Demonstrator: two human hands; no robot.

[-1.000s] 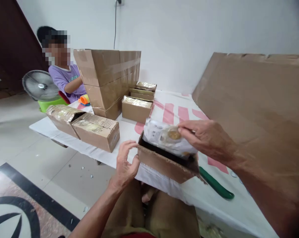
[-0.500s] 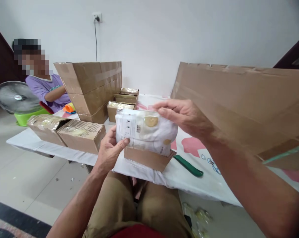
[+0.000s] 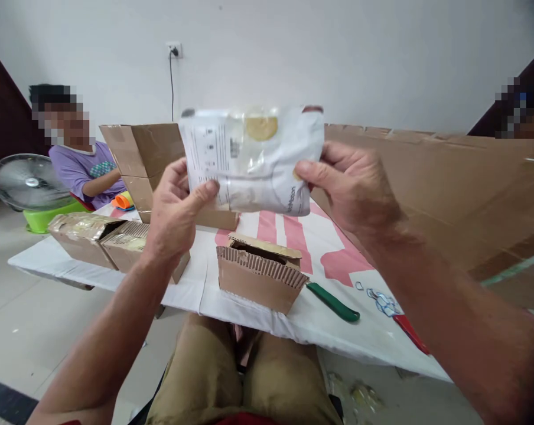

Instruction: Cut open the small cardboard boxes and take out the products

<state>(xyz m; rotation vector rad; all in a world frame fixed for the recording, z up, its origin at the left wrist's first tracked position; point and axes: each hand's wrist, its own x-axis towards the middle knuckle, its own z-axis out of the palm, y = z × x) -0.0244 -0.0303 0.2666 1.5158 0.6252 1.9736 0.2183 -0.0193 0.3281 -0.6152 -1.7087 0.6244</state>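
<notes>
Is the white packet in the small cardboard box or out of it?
Out. The left hand and right hand hold the white packet up in the air, above the open cardboard box on the table.

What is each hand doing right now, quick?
Left hand: closed on the left edge of the white printed plastic pouch.
Right hand: closed on the same pouch's right edge.

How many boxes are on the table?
5: one open corrugated brown box in the middle, two foil-topped brown boxes at the left, one open brown carton behind them, another box behind the left hand. The white plastic packet may hide more.
</notes>
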